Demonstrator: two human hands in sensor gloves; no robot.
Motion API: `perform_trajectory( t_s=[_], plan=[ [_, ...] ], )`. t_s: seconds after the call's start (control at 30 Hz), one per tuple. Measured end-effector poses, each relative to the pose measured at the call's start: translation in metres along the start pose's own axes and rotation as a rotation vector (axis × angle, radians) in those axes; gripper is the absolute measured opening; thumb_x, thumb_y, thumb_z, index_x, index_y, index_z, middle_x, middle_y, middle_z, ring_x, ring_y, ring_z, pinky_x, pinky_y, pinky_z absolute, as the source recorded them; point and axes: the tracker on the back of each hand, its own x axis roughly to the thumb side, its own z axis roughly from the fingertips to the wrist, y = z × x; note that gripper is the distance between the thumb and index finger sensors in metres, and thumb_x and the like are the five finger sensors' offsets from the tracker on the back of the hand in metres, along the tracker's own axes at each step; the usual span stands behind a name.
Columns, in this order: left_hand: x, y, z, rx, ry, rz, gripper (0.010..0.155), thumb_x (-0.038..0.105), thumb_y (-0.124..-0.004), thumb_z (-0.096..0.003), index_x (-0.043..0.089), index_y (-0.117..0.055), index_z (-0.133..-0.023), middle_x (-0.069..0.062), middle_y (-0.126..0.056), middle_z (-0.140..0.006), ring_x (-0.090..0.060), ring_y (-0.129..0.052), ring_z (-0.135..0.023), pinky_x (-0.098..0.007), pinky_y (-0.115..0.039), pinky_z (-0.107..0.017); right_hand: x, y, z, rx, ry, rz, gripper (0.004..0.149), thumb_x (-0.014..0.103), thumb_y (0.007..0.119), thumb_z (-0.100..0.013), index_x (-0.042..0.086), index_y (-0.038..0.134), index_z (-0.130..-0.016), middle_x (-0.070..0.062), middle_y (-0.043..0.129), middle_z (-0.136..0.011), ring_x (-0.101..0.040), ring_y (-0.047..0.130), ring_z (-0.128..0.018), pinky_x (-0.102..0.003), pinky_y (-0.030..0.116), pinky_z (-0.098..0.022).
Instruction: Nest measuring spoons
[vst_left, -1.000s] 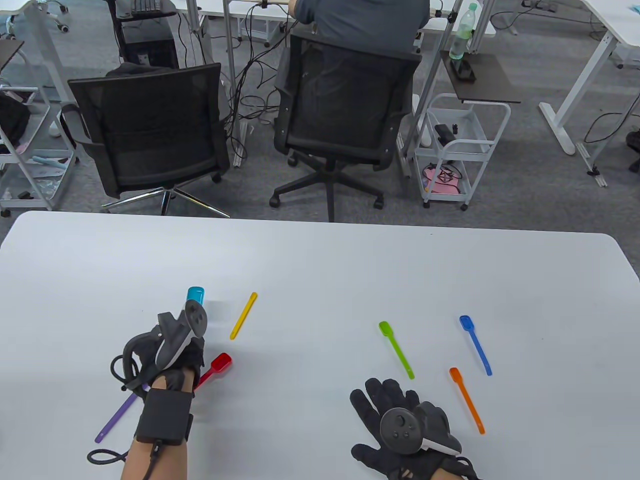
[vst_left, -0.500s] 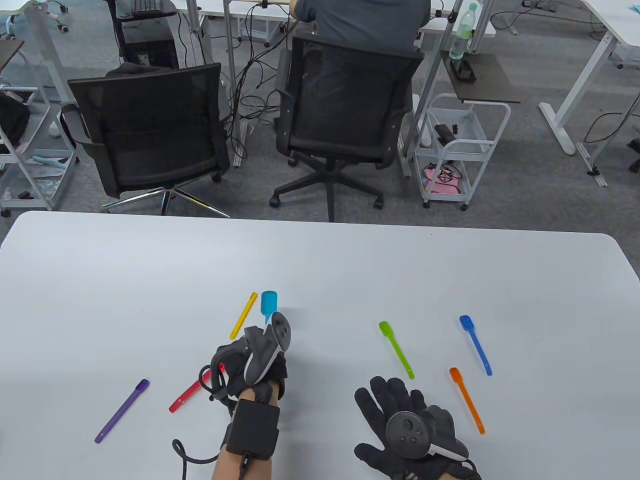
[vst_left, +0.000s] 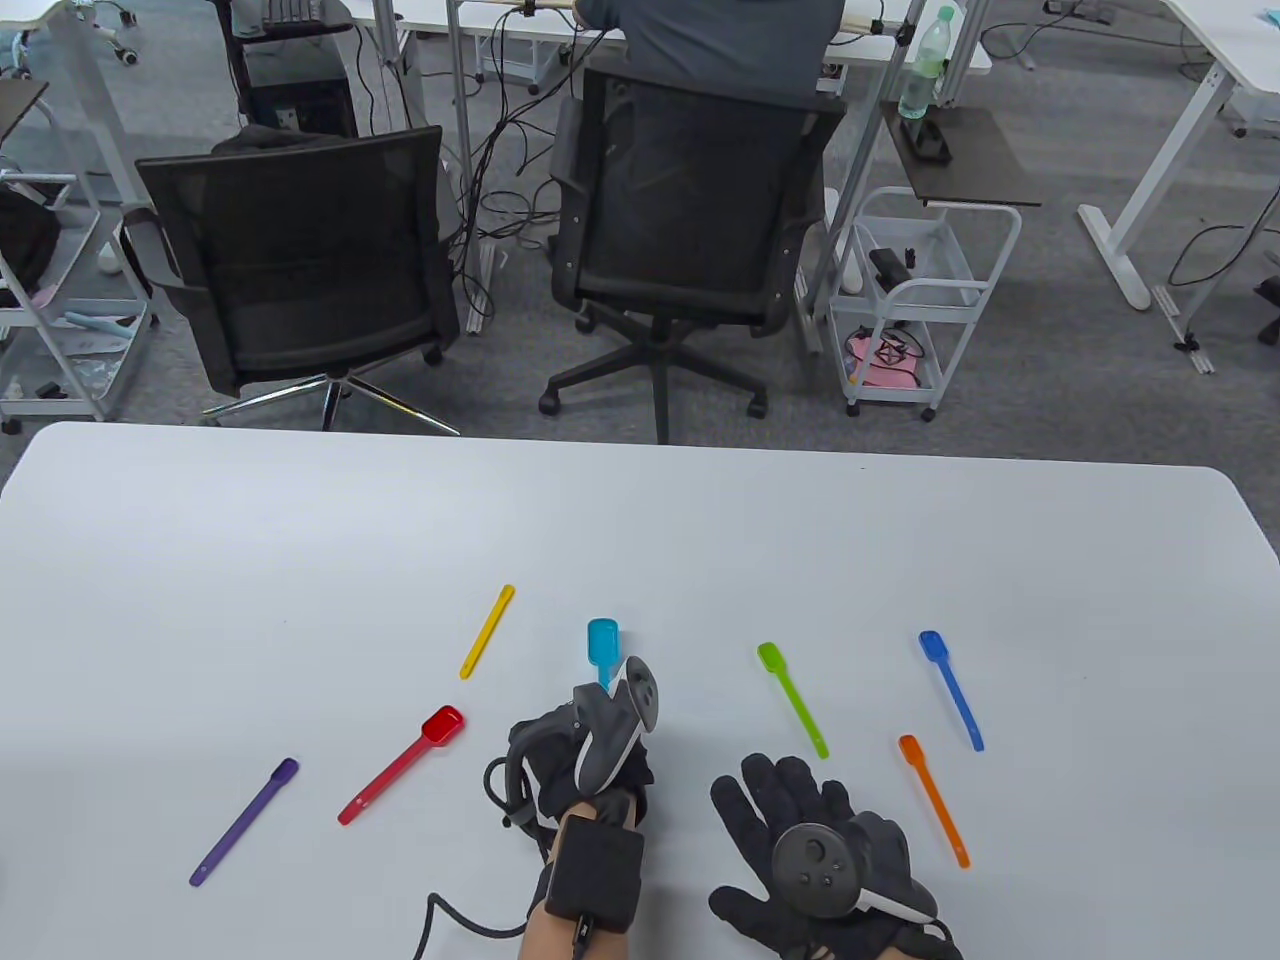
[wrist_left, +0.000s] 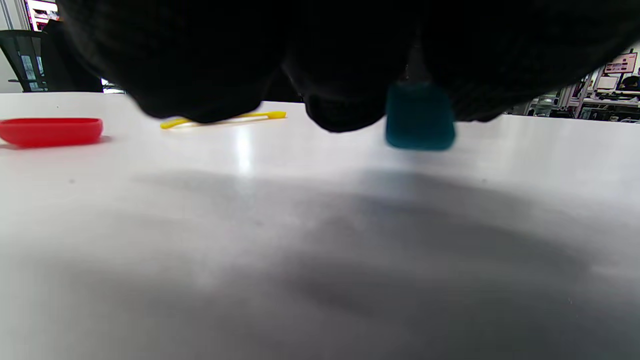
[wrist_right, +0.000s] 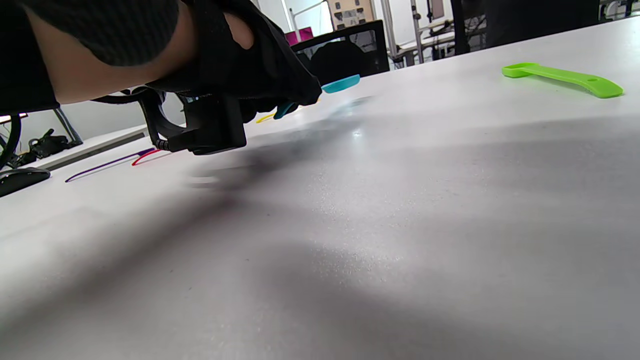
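Now carrying the first spoon: the left hand (vst_left: 585, 745) grips the teal plastic measuring spoon (vst_left: 602, 648) above the white surface (vst_left: 900, 540).
Next, likely set it down or into another bowl; the right hand (vst_left: 800, 850) rests spread flat.

White table (vst_left: 300, 520). Beyond it: 2 black office chairs (vst_left: 300, 250), white wire cart (vst_left: 925, 300), green plastic bottle (vst_left: 925, 62), seated person (vst_left: 720, 40).

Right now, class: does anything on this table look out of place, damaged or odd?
Nothing stands out as damaged or spilled. The spoons lie scattered, not yet nested: yellow spoon, red spoon, purple spoon, green spoon. The left hand holds the teal spoon above the table.
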Motion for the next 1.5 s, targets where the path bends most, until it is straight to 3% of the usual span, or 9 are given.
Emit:
perform_trajectory(
  t_s=[0.43,1.5],
  plan=[
    [0.004,-0.016,-0.002,-0.02,-0.003,-0.017,0.059,0.06,-0.09,-0.046,0.009,-0.098,-0.075,0.014,-0.098,-0.033,-0.014,-0.103,-0.029,-0.061,-0.074,-0.064,0.0,0.0,-0.001,0.006,0.004,-0.006,0.093,0.067,0.07,-0.041,0.021,0.025,-0.108,-0.023,0.021,-0.114,-0.06,0.027,-0.1,-0.083,0.032,-0.06],
    [0.004,-0.013,0.001,-0.037,-0.017,-0.022,0.064,0.062,-0.089,-0.0463,0.008,-0.095,-0.079,0.015,-0.097,-0.037,-0.014,-0.103,-0.033,-0.061,-0.074,-0.066,0.0,-0.001,-0.001,0.015,0.017,-0.001,0.092,0.067,0.07,-0.041,0.021,0.029,-0.108,-0.024,0.023,-0.114,-0.061,0.031,-0.099,-0.082,0.034,-0.06]
  ],
)
